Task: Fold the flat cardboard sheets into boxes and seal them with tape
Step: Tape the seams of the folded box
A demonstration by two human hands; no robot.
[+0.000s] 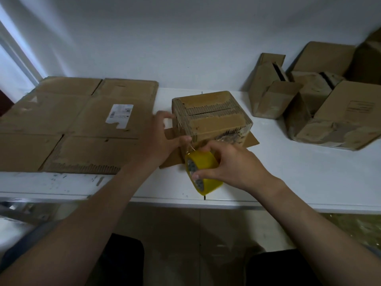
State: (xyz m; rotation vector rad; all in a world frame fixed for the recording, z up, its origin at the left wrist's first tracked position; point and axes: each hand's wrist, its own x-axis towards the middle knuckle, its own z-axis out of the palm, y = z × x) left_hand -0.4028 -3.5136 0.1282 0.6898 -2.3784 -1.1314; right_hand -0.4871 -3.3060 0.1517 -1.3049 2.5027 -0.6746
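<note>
The white table (309, 172) runs wide, its near edge just below the hands; bare surface lies open to the right of the small box (212, 116), between it and the heap of folded boxes (305, 96) at the far right; the flat cardboard sheets (72, 120) fill the left end up to the table's front edge; the left hand (158, 137) reaches in from the left, fingers spread against the box's left side, thumb at its near lower corner, pressing rather than gripping; the right hand (231, 162) is closed around the yellow tape roll (203, 172), held tilted against the box's near face; the box sits mid-table, worn, its top flaps shut, bottom flaps splayed on the table.
</note>
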